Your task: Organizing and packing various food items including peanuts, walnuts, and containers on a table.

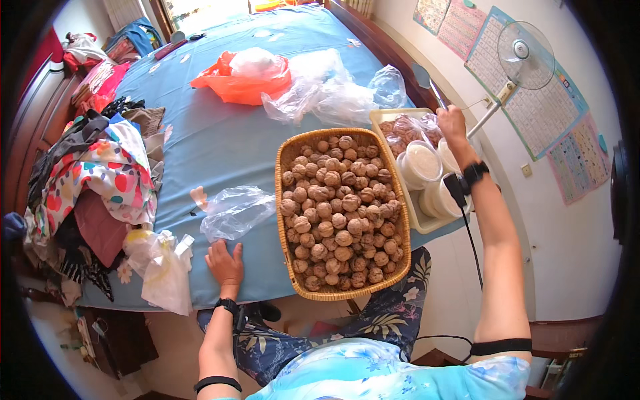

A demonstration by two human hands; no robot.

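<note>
My left hand (225, 265) rests with fingers apart on the blue bed sheet (190, 165), its fingertips by a clear plastic bag (235, 212). A wicker basket (283, 235) full of walnuts (343, 238) stands before me at the bed's near edge. Beyond its right side, my right hand (451, 122) is closed on a slim metallic utensil (438, 95), whose exact kind I cannot tell. Beneath and beside that hand, a cream plastic tray (420, 226) holds bagged walnuts (407, 131) and several round tubs (422, 160) with pale contents.
A heap of clothes (110, 175) and a whitish plastic bag (165, 275) lie at the left. Farther back are a red plastic bag (225, 85) and clear bags (325, 85). A standing fan (521, 50) is by the wall at right. A black cable (472, 245) hangs from my right wrist.
</note>
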